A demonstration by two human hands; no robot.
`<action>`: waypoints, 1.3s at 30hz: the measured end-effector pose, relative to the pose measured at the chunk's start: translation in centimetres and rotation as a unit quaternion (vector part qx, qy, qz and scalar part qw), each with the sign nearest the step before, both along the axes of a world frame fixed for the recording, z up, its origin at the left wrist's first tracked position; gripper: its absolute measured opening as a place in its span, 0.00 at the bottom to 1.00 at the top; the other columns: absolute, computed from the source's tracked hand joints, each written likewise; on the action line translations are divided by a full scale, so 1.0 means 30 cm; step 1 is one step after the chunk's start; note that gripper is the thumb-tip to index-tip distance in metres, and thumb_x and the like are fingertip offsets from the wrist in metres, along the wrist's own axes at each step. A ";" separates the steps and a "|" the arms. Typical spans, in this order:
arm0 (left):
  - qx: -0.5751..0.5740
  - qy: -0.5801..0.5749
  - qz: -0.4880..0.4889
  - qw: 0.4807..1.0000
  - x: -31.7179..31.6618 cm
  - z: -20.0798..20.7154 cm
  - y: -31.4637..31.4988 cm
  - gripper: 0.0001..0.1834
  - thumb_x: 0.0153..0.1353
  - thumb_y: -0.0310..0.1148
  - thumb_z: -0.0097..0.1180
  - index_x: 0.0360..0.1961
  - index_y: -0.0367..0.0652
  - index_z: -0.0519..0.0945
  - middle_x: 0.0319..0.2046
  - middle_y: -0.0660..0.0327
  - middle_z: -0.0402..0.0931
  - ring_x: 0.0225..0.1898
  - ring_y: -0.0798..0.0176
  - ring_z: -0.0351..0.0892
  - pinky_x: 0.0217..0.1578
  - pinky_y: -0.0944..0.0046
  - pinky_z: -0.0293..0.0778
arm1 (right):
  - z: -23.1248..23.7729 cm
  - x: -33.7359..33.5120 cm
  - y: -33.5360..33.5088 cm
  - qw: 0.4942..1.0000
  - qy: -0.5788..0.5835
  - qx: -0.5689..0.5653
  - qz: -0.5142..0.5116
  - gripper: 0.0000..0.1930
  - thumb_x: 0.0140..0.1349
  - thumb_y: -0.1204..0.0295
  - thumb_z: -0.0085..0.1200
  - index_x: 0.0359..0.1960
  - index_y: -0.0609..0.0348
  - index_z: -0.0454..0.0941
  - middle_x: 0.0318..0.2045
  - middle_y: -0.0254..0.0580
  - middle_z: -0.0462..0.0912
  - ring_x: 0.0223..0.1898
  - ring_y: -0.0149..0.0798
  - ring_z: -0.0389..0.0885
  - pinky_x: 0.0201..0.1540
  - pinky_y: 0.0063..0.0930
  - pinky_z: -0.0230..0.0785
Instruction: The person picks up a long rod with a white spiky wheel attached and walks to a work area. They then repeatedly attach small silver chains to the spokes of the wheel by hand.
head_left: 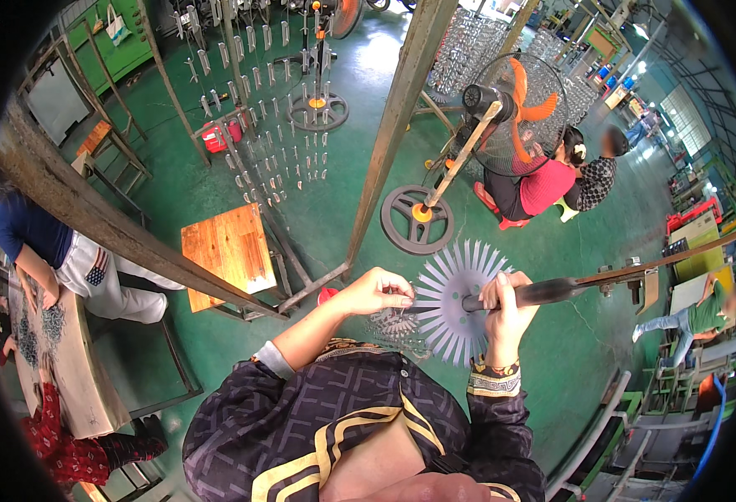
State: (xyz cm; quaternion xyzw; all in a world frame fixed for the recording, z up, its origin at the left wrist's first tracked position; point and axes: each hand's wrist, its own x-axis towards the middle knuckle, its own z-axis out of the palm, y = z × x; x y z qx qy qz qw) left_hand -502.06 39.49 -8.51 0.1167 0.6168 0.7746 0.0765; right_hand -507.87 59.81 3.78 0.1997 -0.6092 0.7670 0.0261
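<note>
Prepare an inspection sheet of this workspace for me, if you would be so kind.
Surface: glossy green floor below the hands.
Working items: round grey disc with radial slots, apparently metal, beside a dark cylindrical shaft.
Clutter: square brown wooden stool, ahead and left.
Hands: left hand with fingertips together, left of the disc; right hand curled at its centre.
Cables: blue curved line far right, cable or hose unclear.
Surroundings: black-caged fan with orange blades; seated people nearby.

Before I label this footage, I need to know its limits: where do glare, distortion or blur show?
Head view: white glare on the green floor near the top; head view: fisheye bending bows the brown beam at left; head view: the slotted disc and the right hand look fairly sharp, while a seated person's head is blurred.
</note>
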 end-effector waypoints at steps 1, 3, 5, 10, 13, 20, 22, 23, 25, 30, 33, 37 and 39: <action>0.004 -0.011 -0.010 1.000 0.001 0.000 -0.003 0.08 0.54 0.27 0.61 0.34 0.35 0.78 0.30 0.64 0.78 0.34 0.73 0.73 0.39 0.69 0.70 | -0.001 0.001 0.000 1.000 0.004 0.010 0.000 0.12 0.57 0.79 0.48 0.17 0.59 0.61 0.09 0.35 0.62 0.11 0.28 0.58 0.18 0.25 0.60; 0.018 -0.011 -0.014 1.000 0.000 -0.009 -0.004 0.09 0.54 0.28 0.61 0.34 0.34 0.78 0.30 0.64 0.78 0.34 0.73 0.73 0.39 0.70 0.70 | 0.001 0.003 -0.001 1.000 0.005 0.009 0.003 0.12 0.57 0.79 0.48 0.17 0.59 0.62 0.09 0.35 0.62 0.11 0.28 0.58 0.18 0.25 0.60; 0.022 -0.009 -0.008 1.000 0.001 -0.009 -0.004 0.09 0.54 0.28 0.60 0.35 0.34 0.79 0.31 0.63 0.78 0.34 0.73 0.74 0.39 0.70 0.71 | 0.001 0.004 0.000 1.000 0.003 0.005 0.004 0.12 0.57 0.79 0.48 0.17 0.59 0.62 0.09 0.35 0.62 0.11 0.28 0.58 0.18 0.25 0.60; -0.020 0.003 0.057 0.998 0.024 0.027 0.002 0.12 0.54 0.31 0.60 0.37 0.34 0.79 0.33 0.61 0.80 0.35 0.71 0.77 0.38 0.69 0.72 | 0.011 0.006 -0.004 1.000 0.008 -0.002 0.000 0.12 0.57 0.78 0.48 0.18 0.60 0.62 0.09 0.35 0.62 0.11 0.28 0.58 0.18 0.25 0.60; -0.107 0.026 0.136 0.985 0.053 0.049 0.011 0.10 0.54 0.28 0.60 0.37 0.35 0.79 0.32 0.60 0.80 0.34 0.70 0.77 0.37 0.69 0.73 | 0.014 0.008 -0.007 1.000 0.010 -0.001 -0.006 0.12 0.57 0.78 0.48 0.18 0.60 0.62 0.09 0.35 0.62 0.11 0.28 0.58 0.18 0.25 0.60; -0.260 0.242 0.293 0.888 0.132 0.127 0.022 0.08 0.45 0.25 0.65 0.25 0.38 0.78 0.24 0.60 0.77 0.24 0.62 0.75 0.27 0.64 0.69 | 0.019 0.014 -0.016 0.999 0.012 0.011 -0.036 0.12 0.58 0.79 0.47 0.18 0.59 0.62 0.09 0.35 0.62 0.10 0.28 0.58 0.18 0.25 0.60; -0.263 0.264 0.286 0.883 0.144 0.107 0.038 0.09 0.43 0.26 0.66 0.25 0.39 0.77 0.24 0.60 0.77 0.25 0.61 0.74 0.27 0.63 0.69 | 0.014 0.020 -0.022 0.999 0.006 0.008 -0.046 0.12 0.58 0.79 0.47 0.18 0.60 0.62 0.09 0.34 0.62 0.10 0.28 0.58 0.17 0.25 0.60; -0.265 0.274 0.284 0.880 0.149 0.095 0.047 0.09 0.42 0.26 0.67 0.24 0.39 0.77 0.23 0.60 0.76 0.25 0.60 0.74 0.26 0.63 0.69 | 0.013 0.021 -0.027 0.999 0.007 0.009 -0.050 0.12 0.58 0.78 0.47 0.18 0.59 0.62 0.09 0.34 0.62 0.10 0.27 0.58 0.17 0.25 0.60; -0.284 0.303 0.309 0.856 0.147 0.069 0.065 0.12 0.40 0.27 0.69 0.24 0.40 0.76 0.22 0.61 0.75 0.25 0.60 0.73 0.25 0.64 0.68 | 0.011 0.022 -0.035 0.998 0.007 0.010 -0.059 0.12 0.58 0.78 0.47 0.18 0.59 0.62 0.09 0.34 0.62 0.10 0.27 0.58 0.17 0.25 0.60; -0.306 0.336 0.346 0.821 0.115 0.034 0.101 0.14 0.39 0.28 0.69 0.24 0.39 0.74 0.22 0.61 0.74 0.24 0.60 0.72 0.24 0.64 0.67 | 0.005 0.021 -0.040 0.997 0.010 0.016 -0.080 0.12 0.58 0.78 0.49 0.17 0.59 0.63 0.09 0.33 0.62 0.10 0.27 0.57 0.17 0.25 0.60; -0.302 0.351 0.351 0.813 0.099 0.022 0.109 0.13 0.41 0.29 0.67 0.26 0.40 0.74 0.20 0.61 0.72 0.22 0.59 0.70 0.23 0.63 0.68 | 0.007 0.024 -0.038 0.997 -0.004 -0.006 -0.080 0.12 0.57 0.79 0.50 0.17 0.60 0.64 0.09 0.33 0.64 0.10 0.26 0.60 0.18 0.23 0.61; -0.300 0.361 0.358 0.807 0.088 0.023 0.111 0.11 0.41 0.26 0.65 0.25 0.39 0.75 0.20 0.61 0.73 0.22 0.59 0.71 0.23 0.63 0.68 | 0.004 0.021 -0.031 0.997 -0.010 -0.025 -0.073 0.12 0.57 0.80 0.51 0.17 0.61 0.64 0.09 0.33 0.65 0.10 0.26 0.61 0.18 0.23 0.62; -0.306 0.355 0.360 0.806 0.089 0.021 0.109 0.10 0.41 0.25 0.65 0.25 0.39 0.76 0.20 0.61 0.73 0.22 0.59 0.71 0.24 0.63 0.69 | 0.004 0.023 -0.035 0.997 -0.003 -0.006 -0.082 0.13 0.57 0.78 0.50 0.17 0.59 0.63 0.09 0.33 0.63 0.10 0.26 0.59 0.18 0.24 0.61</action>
